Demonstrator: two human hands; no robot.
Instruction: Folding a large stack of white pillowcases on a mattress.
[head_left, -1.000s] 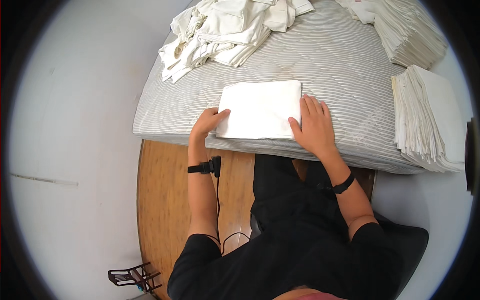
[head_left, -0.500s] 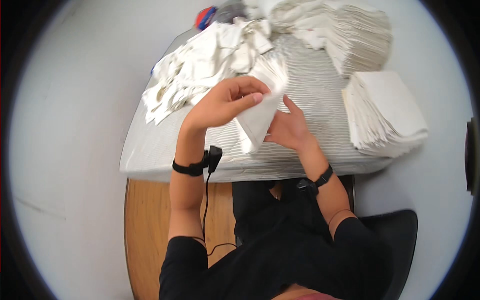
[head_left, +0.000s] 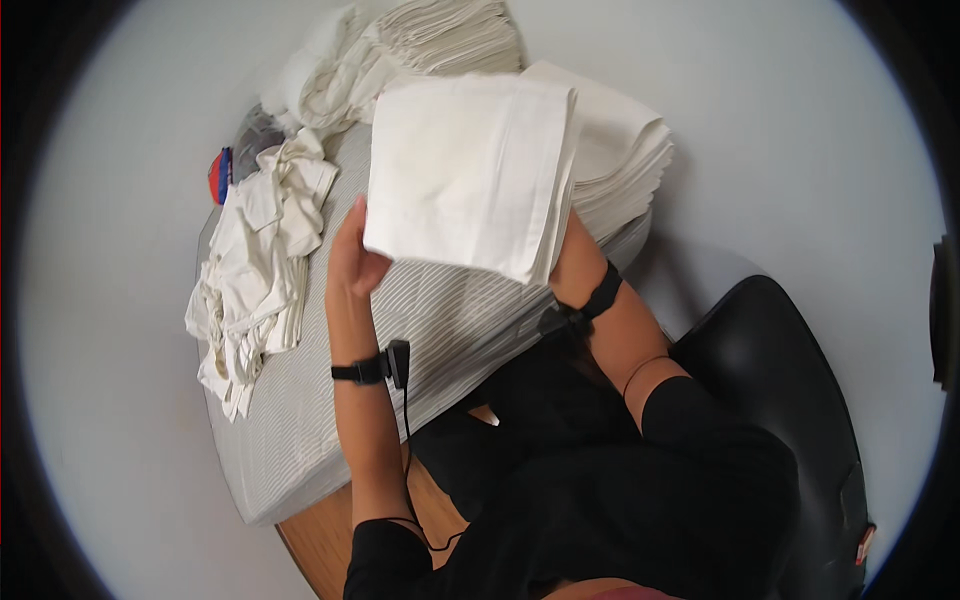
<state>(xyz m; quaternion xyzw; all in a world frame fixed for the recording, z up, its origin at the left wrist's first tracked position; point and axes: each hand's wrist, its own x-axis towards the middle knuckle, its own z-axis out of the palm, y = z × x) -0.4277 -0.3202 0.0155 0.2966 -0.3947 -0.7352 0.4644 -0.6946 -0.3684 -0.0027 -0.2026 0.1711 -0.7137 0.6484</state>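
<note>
A bundle of folded white cloth (head_left: pixel 465 175) is held up in front of me, its broad square face toward me and several layers along its right edge. My left hand (head_left: pixel 357 252) grips its lower left edge, fingers partly hidden behind it. My right hand (head_left: pixel 572 262) supports the lower right edge from behind, and its fingers are out of sight. Just beyond, at the right, a neat stack of folded white cloths (head_left: pixel 625 165) lies on the striped covered table (head_left: pixel 400 300), partly covered by the bundle.
A loose heap of white cloths (head_left: pixel 250 270) lies along the table's left side. Another tall stack of cloths (head_left: pixel 450 38) stands at the back, near a grey bag (head_left: pixel 258 130) and a red and blue item (head_left: pixel 220 175). A black chair (head_left: pixel 780 350) is at my right.
The folded cloth has turned from edge-on to showing its flat face, and moved closer to the right-hand stack. The head view has swung right. Both hands now hold the bundle's sides.
</note>
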